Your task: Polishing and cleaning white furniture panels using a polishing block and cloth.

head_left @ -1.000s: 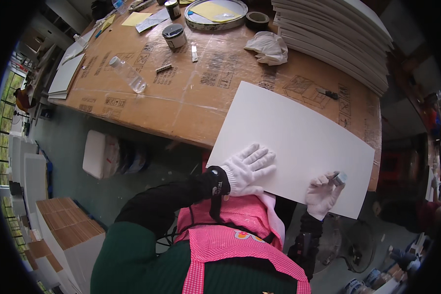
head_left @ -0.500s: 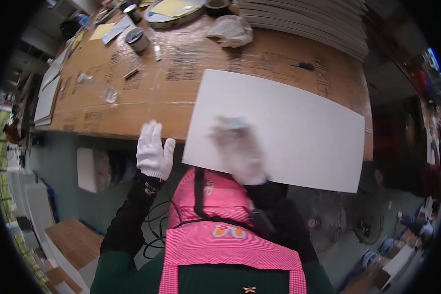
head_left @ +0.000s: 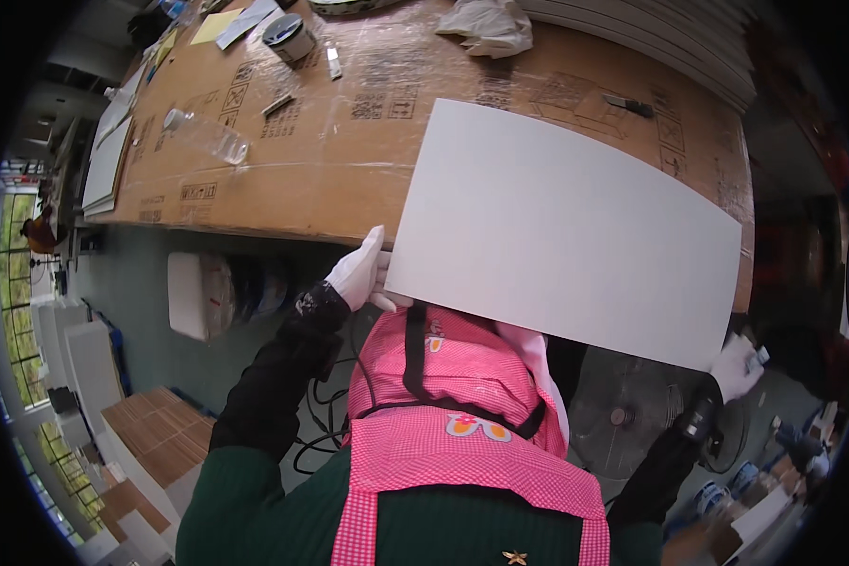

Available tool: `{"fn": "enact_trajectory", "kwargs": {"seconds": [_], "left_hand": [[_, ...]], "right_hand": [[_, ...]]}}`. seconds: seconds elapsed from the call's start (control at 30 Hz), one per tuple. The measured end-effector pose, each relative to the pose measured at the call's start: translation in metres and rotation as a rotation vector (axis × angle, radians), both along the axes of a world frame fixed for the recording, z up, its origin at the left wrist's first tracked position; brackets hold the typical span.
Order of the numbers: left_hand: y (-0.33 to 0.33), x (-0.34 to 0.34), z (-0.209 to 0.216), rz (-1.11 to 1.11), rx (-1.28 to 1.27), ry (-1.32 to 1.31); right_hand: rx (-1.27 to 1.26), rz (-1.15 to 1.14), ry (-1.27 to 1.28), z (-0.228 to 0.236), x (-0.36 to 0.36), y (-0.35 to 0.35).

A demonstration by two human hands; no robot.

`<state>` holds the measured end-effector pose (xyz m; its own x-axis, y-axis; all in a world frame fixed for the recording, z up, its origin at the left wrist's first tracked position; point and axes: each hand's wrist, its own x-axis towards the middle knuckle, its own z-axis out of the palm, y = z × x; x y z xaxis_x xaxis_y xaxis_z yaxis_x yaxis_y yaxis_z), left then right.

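A large white rectangular board (head_left: 566, 226) lies on the table's near side, its front edge overhanging towards me. At its left edge is my left hand (head_left: 358, 272) in a white knit glove, fingers stretched and apart, the fingertips touching or just under the board's edge. My right hand (head_left: 736, 370), also gloved, is beyond the board's near right corner and closed on a small pale-blue piece (head_left: 762, 356). Whether that piece is a cloth or a pad I cannot tell. The glove's fingers partly hide it.
The cardboard-covered table (head_left: 302, 193) carries a clear plastic bottle (head_left: 208, 138), an open can (head_left: 289, 38), a crumpled white bag (head_left: 489, 26) and a black-handled tool (head_left: 629, 106). White sheets are stacked (head_left: 660, 38) at the back right. A fan (head_left: 623, 415) stands below the board.
My right hand has swept from the board's left part to beyond its near right corner, keeping the pale-blue piece. My left hand has come to the board's left edge. The view has shifted.
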<state>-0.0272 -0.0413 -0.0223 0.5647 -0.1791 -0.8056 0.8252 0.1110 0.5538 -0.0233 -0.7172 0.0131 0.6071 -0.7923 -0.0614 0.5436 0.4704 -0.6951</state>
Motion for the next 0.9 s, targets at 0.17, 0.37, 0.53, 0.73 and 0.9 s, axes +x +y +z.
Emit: {"fn": "enact_trajectory", "kwargs": {"seconds": [0.17, 0.37, 0.53, 0.73, 0.9], "left_hand": [[0.019, -0.013, -0.004, 0.146, -0.239, 0.077], [0.034, -0.026, -0.011, 0.231, -0.406, 0.065], [0.055, -0.013, -0.026, 0.113, -0.119, -0.038], [0.043, -0.009, -0.026, 0.019, -0.110, -0.095], [-0.008, 0.002, -0.025, 0.129, 0.206, -0.009]], "right_hand": [[-0.244, 0.732, -0.095, -0.048, 0.051, 0.168], [-0.180, 1.783, -0.279, -0.026, -0.014, 0.500], [0.750, 1.909, 0.148, -0.023, 0.005, 0.478], [0.749, 1.401, -0.154, -0.035, 0.025, 0.367], [0.779, 1.036, -0.283, -0.024, -0.019, 0.090]]}}
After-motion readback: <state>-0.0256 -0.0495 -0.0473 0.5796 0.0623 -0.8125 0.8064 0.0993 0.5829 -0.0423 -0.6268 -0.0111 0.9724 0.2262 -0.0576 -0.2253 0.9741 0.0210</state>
